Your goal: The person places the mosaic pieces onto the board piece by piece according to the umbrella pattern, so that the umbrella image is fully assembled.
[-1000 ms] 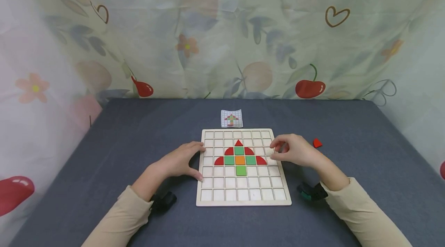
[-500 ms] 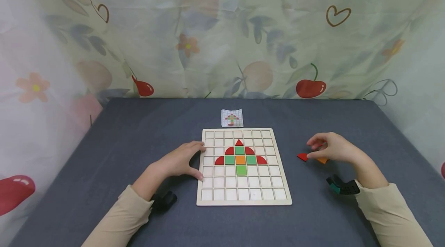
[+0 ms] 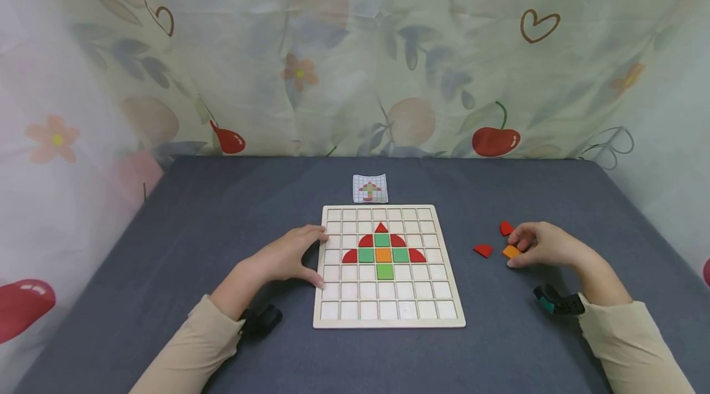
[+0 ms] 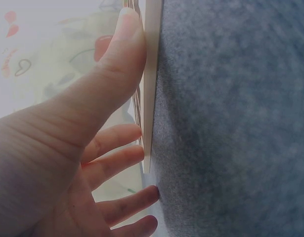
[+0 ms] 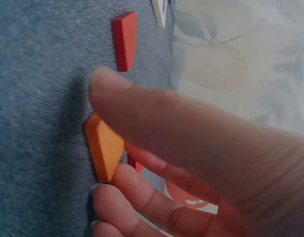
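Observation:
A pale wooden grid board (image 3: pixel 388 307) lies on the table, bearing a pattern of red, green and orange tiles with a red triangle at its top. My left hand (image 3: pixel 285 253) rests at the board's left edge with the thumb and fingers spread; in the left wrist view the thumb (image 4: pixel 114 69) lies along the rim. My right hand (image 3: pixel 546 246), off to the board's right, pinches an orange square tile (image 3: pixel 511 252) between thumb and fingers, and the tile is at the table surface. Two red tiles, one nearer the board (image 3: pixel 483 250) and one farther back (image 3: pixel 506 228), lie beside it.
A small printed card (image 3: pixel 370 188) with a similar coloured pattern lies behind the board. The dark grey cloth table (image 3: pixel 222 197) ends at a patterned curtain (image 3: pixel 355 73). Each wrist wears a black camera.
My right hand has moved right from the board's edge to the loose tiles and now pinches the orange one. A second red tile lies in view there. The left hand stays put.

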Available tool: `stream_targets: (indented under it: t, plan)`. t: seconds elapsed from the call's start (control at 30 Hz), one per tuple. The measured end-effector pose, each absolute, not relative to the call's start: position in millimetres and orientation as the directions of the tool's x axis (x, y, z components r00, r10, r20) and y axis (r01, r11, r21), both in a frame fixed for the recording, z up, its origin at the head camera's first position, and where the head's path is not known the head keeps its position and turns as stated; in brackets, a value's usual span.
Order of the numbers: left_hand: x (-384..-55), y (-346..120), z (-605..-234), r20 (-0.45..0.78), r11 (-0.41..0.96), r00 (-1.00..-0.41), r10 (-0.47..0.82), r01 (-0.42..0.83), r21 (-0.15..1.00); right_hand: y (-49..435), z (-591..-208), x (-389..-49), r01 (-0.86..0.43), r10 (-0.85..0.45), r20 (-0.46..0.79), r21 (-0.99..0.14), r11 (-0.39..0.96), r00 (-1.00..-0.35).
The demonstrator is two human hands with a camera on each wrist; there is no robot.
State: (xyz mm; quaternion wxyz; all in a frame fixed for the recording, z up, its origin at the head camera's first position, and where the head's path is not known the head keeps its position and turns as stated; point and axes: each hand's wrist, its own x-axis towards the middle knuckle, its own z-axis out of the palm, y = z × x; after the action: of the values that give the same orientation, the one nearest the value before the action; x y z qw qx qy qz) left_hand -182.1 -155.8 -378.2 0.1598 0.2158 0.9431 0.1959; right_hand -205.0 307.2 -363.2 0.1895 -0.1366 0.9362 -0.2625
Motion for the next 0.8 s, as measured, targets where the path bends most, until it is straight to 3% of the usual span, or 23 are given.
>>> stream_targets:
  t: [0.4,0.8]
  plan:
    - [-182.7,-156.6,-379.5,-0.206,0.826,-0.852,0.481,0.362,0.433,300.6,-362.1,-204.0,-0.151,-0.312,-0.252,-0.504,0.85,-0.916]
    - [-184.1,-157.5,-380.9,-0.193,0.815,-0.847,0.495,0.376,0.44,267.0,-350.8,-193.9,-0.249,-0.338,-0.082,-0.521,0.816,-0.937]
